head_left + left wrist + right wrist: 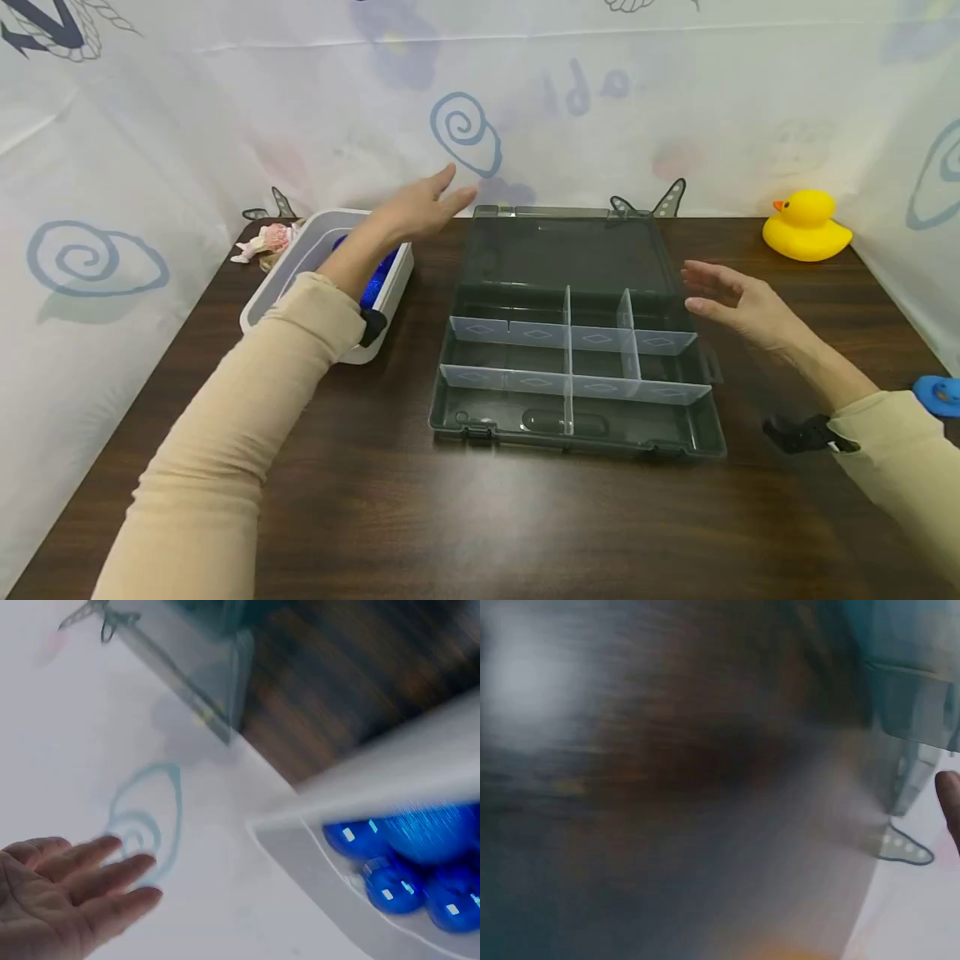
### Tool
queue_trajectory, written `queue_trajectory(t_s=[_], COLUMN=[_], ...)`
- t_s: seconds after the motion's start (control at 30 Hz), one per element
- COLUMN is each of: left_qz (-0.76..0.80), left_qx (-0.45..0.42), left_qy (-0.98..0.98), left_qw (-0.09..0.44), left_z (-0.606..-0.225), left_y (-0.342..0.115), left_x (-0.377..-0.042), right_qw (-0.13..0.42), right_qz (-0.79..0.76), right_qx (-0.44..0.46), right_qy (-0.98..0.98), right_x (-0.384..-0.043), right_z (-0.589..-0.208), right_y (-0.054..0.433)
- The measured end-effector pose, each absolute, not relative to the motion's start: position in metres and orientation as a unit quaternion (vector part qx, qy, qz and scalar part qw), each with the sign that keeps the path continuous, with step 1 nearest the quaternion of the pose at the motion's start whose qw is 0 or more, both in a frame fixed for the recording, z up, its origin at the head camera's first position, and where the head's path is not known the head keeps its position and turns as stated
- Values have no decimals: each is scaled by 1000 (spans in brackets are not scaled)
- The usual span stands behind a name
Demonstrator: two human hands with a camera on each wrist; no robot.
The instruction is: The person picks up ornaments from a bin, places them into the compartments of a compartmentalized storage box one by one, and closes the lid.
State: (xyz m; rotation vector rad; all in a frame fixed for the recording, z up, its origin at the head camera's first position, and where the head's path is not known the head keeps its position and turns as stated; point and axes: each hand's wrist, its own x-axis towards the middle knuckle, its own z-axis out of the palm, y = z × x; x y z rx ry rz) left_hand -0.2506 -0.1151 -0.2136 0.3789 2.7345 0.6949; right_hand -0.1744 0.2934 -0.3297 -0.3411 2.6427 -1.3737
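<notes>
My left hand [420,207] is raised over the inner side of a white bin [405,275], fingers extended and holding nothing. Shiny blue balls [394,889] lie inside the bin, partly covered by my forearm in the head view. My right hand [738,304] hovers just right of a dark translucent compartment box [502,429], its fingers loosely bent around empty air. The box lies with its lid [562,250] swung back toward the wall, and clear dividers [600,387] split its tray into several compartments. Only one fingertip [949,795] of the right hand shows in the right wrist view.
A yellow rubber duck [808,227] sits at the back right of the brown table [375,517]. Farther forward on the right edge lies a blue object [937,395]. A small pink figure [270,240] is beside the bin at the back left. White patterned cloth [525,117] encloses the table.
</notes>
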Motion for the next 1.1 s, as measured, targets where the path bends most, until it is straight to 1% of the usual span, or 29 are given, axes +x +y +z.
queue_trajectory(t_s=[0.1,0.2,0.33,0.47,0.63,0.73,0.9,1.1], left_qz=[297,350,387,407,405,402,397,375], left_qx=[123,115,95,64,34,22,12,3], left_qy=[936,919,909,907,913,915,918,926], left_qw=[145,140,118,86,38,22,19,25], left_z=[-209,-218,-244,-273,-296,-306,-318,-323], left_y=[-140,-165,-194,-213,-220,-220,-217,-215], left_x=[-245,-242,-241,-246,-252,-256,-260,-263], right_qw=[94,106,102,91,76,72,62,55], right_qz=[-491,-488,-467,-466,-479,-480,-479,-483], right_qx=[-129,-139,-151,-162,-169,-174,-184,-190], right_qy=[856,855,865,865,858,857,856,853], right_x=[-168,-164,-162,-163,-163,-162,-162,-162], right_z=[-337,-342,-346,-350,-354,-356,-359,-359], right_y=[295,297,300,298,296,297,298,298])
